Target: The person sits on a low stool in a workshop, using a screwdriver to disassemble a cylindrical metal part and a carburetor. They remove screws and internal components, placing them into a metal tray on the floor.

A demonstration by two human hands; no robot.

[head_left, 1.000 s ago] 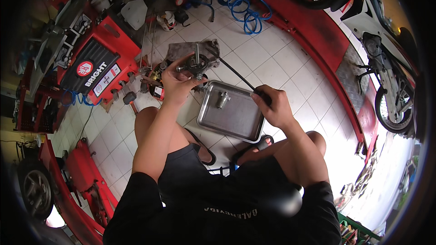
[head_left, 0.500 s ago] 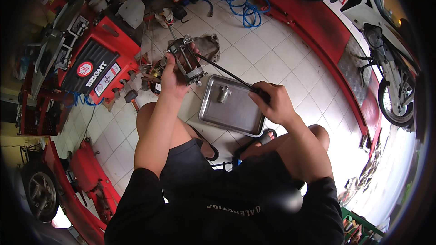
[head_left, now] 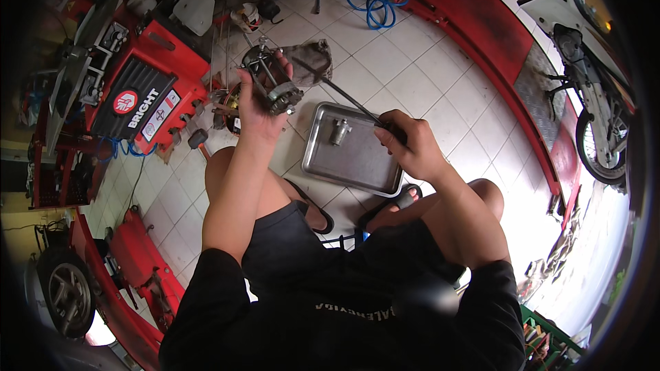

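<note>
My left hand point(head_left: 257, 115) is wrapped round a dark metal mechanical assembly point(head_left: 276, 86), roughly cylindrical, with long rods along its sides and a round toothed-looking end towards me. In my right hand point(head_left: 416, 147) is a long screwdriver point(head_left: 349, 98), gripped by its dark handle. Its slim shaft points up and left, and the tip is apart from the assembly, over a grey cloth point(head_left: 311, 58) on the floor. Below the shaft, a shallow metal tray point(head_left: 361, 163) lies between my hands and feet. A small silvery cylindrical part point(head_left: 339, 132) stands in it.
On the left stands a red and black machine point(head_left: 130, 93), with a hammer point(head_left: 198, 139) beside it. Coiled blue hose point(head_left: 377, 1) lies at the back. Red lift platforms point(head_left: 474, 34) run along the right, near a motorcycle point(head_left: 584, 89). A loose wheel point(head_left: 67, 295) is at lower left.
The screwdriver's tip has come away from the assembly, to the right. My left hand has tilted the assembly and shifted it slightly left.
</note>
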